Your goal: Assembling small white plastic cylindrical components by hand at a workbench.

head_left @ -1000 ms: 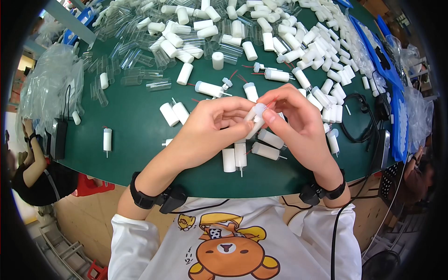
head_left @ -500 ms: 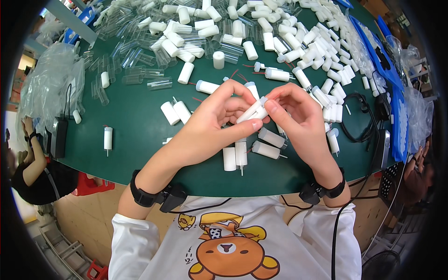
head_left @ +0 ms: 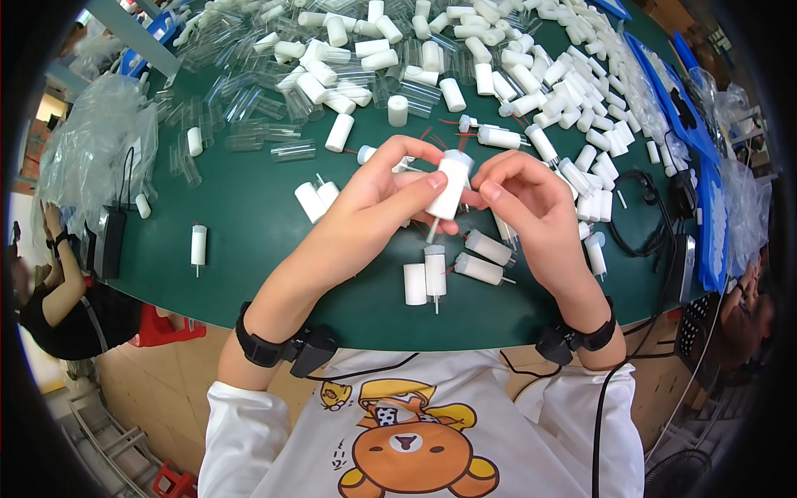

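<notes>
Between the thumb and fingers of my left hand [head_left: 365, 203] is a white capped cylinder [head_left: 451, 189], tilted slightly. Its grey cap points away from me, and a thin shaft sticks out of its near end. My right hand [head_left: 535, 203] is just right of the cylinder, thumb and forefinger pinched together; what they hold, if anything, is too small to make out. Below the hands lie a plain white sleeve [head_left: 414, 284], a capped cylinder with a shaft [head_left: 435, 272] beside it, and two more capped cylinders [head_left: 479, 267] on the green table [head_left: 249, 286].
Clear tubes [head_left: 253, 133] and many white sleeves [head_left: 397, 110] are heaped across the far side. A single capped cylinder [head_left: 198, 246] stands apart at left. Plastic bags [head_left: 100, 158], a black adapter [head_left: 108, 241], black cables [head_left: 643, 220] and blue trays [head_left: 712, 224] line the sides. Other people sit left and right.
The white cylinder has swung from lying slanted across both hands to nearly upright, its cap facing away. My right fingers have come off its body and are now pinched beside it.
</notes>
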`<state>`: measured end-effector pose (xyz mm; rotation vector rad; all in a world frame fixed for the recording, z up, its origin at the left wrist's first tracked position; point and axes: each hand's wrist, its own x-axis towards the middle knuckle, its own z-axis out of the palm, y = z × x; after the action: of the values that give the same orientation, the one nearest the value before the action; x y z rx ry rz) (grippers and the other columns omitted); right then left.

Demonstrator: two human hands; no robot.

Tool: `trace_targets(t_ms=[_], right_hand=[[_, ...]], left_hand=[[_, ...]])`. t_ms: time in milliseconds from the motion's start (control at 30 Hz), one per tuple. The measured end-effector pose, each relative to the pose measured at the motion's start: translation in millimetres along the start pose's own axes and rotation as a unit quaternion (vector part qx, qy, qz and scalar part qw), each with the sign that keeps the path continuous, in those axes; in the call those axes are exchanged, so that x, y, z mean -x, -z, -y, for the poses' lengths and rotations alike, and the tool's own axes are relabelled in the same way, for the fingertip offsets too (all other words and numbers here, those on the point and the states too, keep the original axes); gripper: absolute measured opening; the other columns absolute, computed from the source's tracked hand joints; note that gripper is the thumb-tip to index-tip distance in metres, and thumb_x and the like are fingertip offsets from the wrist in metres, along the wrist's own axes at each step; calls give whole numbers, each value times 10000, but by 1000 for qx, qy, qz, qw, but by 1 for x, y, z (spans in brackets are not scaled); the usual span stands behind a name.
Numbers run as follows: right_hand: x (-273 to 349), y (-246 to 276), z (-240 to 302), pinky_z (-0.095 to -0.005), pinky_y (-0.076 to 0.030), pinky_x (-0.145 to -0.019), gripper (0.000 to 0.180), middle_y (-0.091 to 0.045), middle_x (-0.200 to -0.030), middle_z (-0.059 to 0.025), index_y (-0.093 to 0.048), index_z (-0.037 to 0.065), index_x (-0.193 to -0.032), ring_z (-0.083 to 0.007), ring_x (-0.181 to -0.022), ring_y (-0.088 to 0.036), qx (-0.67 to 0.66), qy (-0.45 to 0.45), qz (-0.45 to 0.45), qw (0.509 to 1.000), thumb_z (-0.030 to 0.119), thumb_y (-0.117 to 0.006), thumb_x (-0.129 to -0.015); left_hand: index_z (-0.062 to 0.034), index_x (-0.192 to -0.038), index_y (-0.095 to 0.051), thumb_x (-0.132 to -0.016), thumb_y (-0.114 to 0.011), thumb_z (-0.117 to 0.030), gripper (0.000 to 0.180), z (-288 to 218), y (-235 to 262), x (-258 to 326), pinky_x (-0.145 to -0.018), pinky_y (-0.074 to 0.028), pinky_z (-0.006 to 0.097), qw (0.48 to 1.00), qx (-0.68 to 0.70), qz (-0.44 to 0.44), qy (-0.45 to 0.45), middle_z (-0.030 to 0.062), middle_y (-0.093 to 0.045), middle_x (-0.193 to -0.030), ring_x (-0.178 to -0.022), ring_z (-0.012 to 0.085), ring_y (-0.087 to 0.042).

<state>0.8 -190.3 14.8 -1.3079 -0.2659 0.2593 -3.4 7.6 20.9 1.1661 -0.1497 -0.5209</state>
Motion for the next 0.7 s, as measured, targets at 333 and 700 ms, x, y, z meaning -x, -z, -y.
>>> trace_targets(t_ms=[333, 700], right_hand=[[1, -5, 4, -258, -455, -779, 243, -595, -959, -50, -551, -1, -1022, -104, -864, -572, 44, -68, 53, 995, 67, -664, -817], [0, -5, 13, -266, -445, -803, 231, -569, -996, -63, -547, -29, -1029, -118, -892, -559, 58, 28, -20, 998, 34, -635, -824]], left_hand=[[-40, -1135, -405, -919, -515, -120, 256, 4, -1, 2, -716, -483, 263, 998, -3, 64, -13, 115, -630, -949, -768, 138, -610], [11, -1165, -387, -923, -439, -145, 292, 2, 6, 0, -744, -474, 283, 985, 8, -156, -79, 173, -596, -1036, -770, 173, -595]])
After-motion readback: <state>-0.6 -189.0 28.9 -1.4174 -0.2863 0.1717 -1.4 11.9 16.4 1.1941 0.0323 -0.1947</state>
